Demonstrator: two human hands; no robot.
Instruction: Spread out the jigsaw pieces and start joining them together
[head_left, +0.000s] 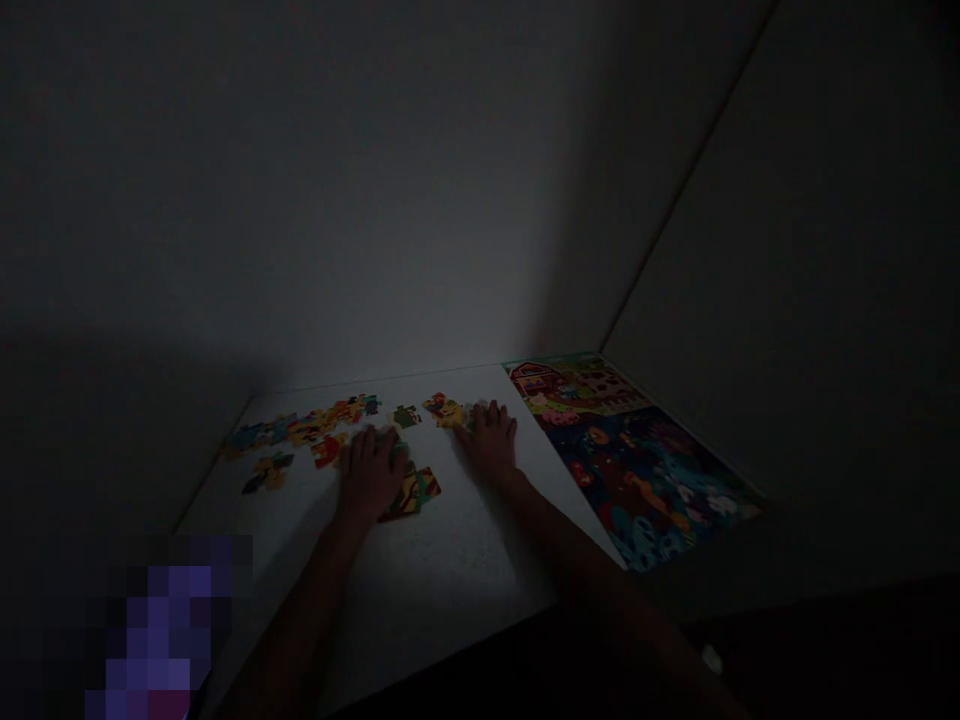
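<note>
- The left hand (pixel 370 470) lies palm down, fingers spread; a joined puzzle section (pixel 414 492) shows at its 4 o'clock, partly covered.
- The right hand (pixel 491 440) is also flattened and open, its thumb beside yellow-and-red pieces (pixel 444 411) at 10 o'clock; whether it presses anything beneath, one cannot tell.
- At the left hand's 1 o'clock sits a green piece (pixel 406 416); at 10, a colourful cluster (pixel 300 428).
- At the right hand's 4 o'clock lies an illustrated sheet (pixel 637 470) on the white table (pixel 450 570).

White table (pixel 450 580), barn picture (pixel 566 390) and dark blue picture (pixel 652 480) at its right end, grey wall (pixel 397 200) behind, darker wall (pixel 810 300) at right
</note>
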